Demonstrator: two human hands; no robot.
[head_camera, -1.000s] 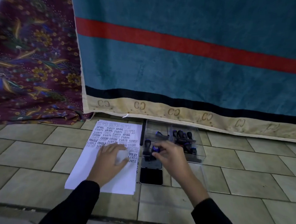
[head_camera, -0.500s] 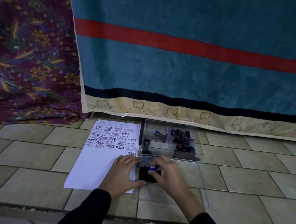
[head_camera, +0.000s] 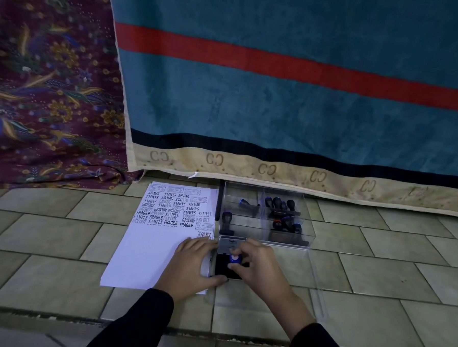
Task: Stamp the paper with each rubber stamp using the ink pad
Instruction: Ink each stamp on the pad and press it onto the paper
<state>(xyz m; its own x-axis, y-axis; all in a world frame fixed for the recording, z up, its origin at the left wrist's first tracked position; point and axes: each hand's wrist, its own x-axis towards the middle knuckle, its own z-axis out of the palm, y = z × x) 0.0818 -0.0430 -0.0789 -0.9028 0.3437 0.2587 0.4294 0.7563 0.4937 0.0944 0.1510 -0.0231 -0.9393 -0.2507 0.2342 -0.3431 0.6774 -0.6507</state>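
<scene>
Head view: the camera is looking down on matte, pale rectangular floor tiles [head_camera: 47, 232].
Paper: a flat white rectangular sheet [head_camera: 152, 249] is lying on the tiles. Its far part is showing crowded black prints such as FRAGILE, SAMPLE and AIR MAIL.
Ink pad: a small rectangular pad [head_camera: 221, 265] with a black face is sitting just beside the paper's right edge. Its grey lid [head_camera: 229, 246] is lying open at the far end.
Rubber stamp: a round knob with a glossy blue top [head_camera: 235, 258] is standing upright on the pad's black face.
Right hand: the hand [head_camera: 260, 270] is arching over the pad, its fingertips pinching the stamp's knob. The dark-sleeved wrist is angling in from the lower right.
Left hand: the hand [head_camera: 193, 267] is lying palm down on the paper's near right corner. Its straight fingers are touching the pad's left edge, gripping nothing.
Organizer box: a clear, hard plastic box [head_camera: 246, 227] with dividers is sitting just beyond the pad, holding other dark-handled stamps [head_camera: 279, 204].
Backdrop: a teal terry towel [head_camera: 279, 109] with a red stripe is hanging beside a maroon batik cloth [head_camera: 48, 97].
</scene>
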